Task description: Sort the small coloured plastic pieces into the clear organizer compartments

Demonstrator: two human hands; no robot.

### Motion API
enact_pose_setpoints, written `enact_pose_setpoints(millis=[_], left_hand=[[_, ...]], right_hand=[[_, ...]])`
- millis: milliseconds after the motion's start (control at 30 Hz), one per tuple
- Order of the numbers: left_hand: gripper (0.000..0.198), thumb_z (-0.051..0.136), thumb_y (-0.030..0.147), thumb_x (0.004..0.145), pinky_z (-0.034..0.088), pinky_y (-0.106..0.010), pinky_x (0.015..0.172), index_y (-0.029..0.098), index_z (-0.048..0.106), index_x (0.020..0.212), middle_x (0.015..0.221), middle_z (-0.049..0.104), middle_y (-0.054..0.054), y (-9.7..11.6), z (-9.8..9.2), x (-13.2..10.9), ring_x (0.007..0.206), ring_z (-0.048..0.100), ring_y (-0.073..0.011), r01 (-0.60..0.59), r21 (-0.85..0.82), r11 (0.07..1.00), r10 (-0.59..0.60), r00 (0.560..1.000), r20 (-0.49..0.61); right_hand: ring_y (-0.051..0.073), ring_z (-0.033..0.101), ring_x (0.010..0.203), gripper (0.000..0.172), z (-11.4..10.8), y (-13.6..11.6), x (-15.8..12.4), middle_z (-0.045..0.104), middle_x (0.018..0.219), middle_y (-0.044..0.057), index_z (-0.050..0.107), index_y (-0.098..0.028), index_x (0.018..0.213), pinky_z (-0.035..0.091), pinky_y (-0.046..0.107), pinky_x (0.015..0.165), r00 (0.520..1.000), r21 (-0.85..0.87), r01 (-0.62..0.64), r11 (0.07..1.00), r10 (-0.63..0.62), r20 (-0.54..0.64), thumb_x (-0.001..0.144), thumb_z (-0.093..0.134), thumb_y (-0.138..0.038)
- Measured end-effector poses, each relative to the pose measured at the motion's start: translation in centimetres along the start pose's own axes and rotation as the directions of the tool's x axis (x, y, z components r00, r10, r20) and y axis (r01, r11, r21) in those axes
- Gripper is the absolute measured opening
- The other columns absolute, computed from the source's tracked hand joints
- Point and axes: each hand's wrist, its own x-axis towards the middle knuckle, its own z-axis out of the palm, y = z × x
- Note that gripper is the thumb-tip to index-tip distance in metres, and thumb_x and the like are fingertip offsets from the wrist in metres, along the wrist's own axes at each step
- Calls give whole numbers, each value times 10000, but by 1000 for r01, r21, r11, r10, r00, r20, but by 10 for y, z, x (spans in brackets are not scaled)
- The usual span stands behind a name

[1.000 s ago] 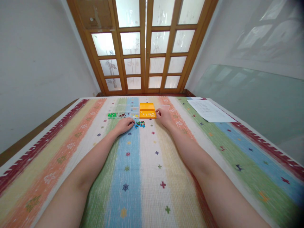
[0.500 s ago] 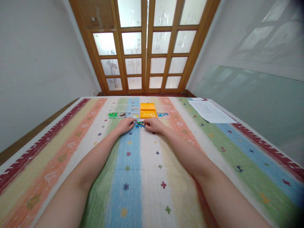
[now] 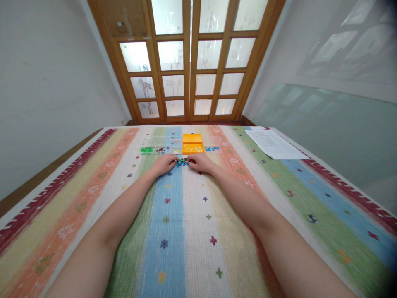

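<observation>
Hands [image 3: 200, 163] have drawn closer, flanking small loose pieces [image 3: 182, 163] (mixed colours).

A striped cloth [image 3: 198, 256] lies spread out, its bands orange, green, blue, white, yellow and dark red, printed with small stars [image 3: 161, 277] and crosses [image 3: 213, 240]. Near its far right corner rests a white paper [image 3: 274, 144] with faint lines. Beyond stand wooden doors [image 3: 187, 89] with frosted panes [image 3: 169, 16]. Pale walls [image 3: 56, 62] flank them, a greenish panel [image 3: 325, 124] along the right one
</observation>
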Motion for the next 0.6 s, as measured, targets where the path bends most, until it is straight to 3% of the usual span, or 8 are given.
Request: enact_pose_setpoints(millis=[300, 600], left_hand=[[193, 573, 228, 906, 476, -327, 800, 218, 747, 990, 985, 712, -72, -1, -3, 0, 877, 643, -220, 135, 45, 990, -133, 991, -31], [176, 575, 273, 908, 453, -313, 782, 227, 735, 965, 987, 709, -58, -6, -1, -1, 870, 630, -209, 154, 41, 987, -152, 987, -52]], right_hand=[[149, 541, 699, 187, -4, -7, -1, 702, 822, 15, 701, -194, 967, 305, 244, 635, 994, 39, 6, 999, -10, 105, 822, 587, -158], [140, 541, 675, 203, -10, -11, -1, 699, 810, 8, 703, -192, 979, 319, 240, 629, 988, 57, -5, 998, -4, 156, 816, 591, -142]])
